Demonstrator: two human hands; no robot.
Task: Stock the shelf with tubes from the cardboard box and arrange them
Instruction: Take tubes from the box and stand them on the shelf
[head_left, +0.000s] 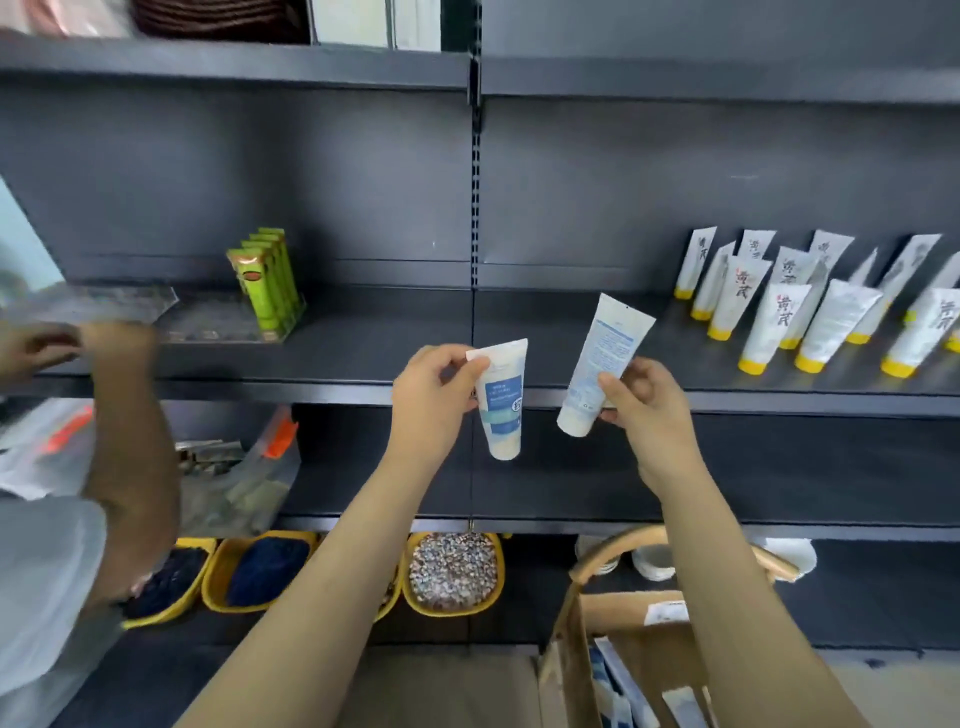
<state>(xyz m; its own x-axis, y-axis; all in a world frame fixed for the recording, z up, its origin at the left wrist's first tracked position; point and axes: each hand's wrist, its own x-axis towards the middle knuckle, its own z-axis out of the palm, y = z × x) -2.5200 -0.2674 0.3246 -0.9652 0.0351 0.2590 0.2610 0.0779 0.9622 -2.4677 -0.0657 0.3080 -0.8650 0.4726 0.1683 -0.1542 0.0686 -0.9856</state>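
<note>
Grey sleeve and bare arm of a second person (104, 415) are seen far left, busy with clear packets on the shelf (363, 358); blurred, not part of this task. On the same shelf, left bay, a row of green boxes (267, 280) is stood upright. At centre the left hand (431, 400) is raised in front of the shelf edge, fingers (452, 356) pinched on the crimped end of a white tube with blue label (501, 410), cap hanging down. Just right of it a second white tube (602, 358) is held tilted, crimp up and leaning right, printed back shown. It is gripped near the cap end by the right hand (649, 410), fingers curled round it. Both tubes are held in the air, apart from each other, neither touching the shelf. On the right bay, yellow-capped tubes (810, 322) are already stood cap-down in rows. Bottom right, under the right forearm, the cardboard box (639, 654) is seen with more tubes inside.

Step judged: carry to shelf, placement not yet done. Next move is judged to need each tube lowered cap-first onto the shelf between green boxes and yellow-capped tubes, label forward. The second white tube would need turning so its front shows, and tubes on small caps are likely to tip if released crooked
</note>
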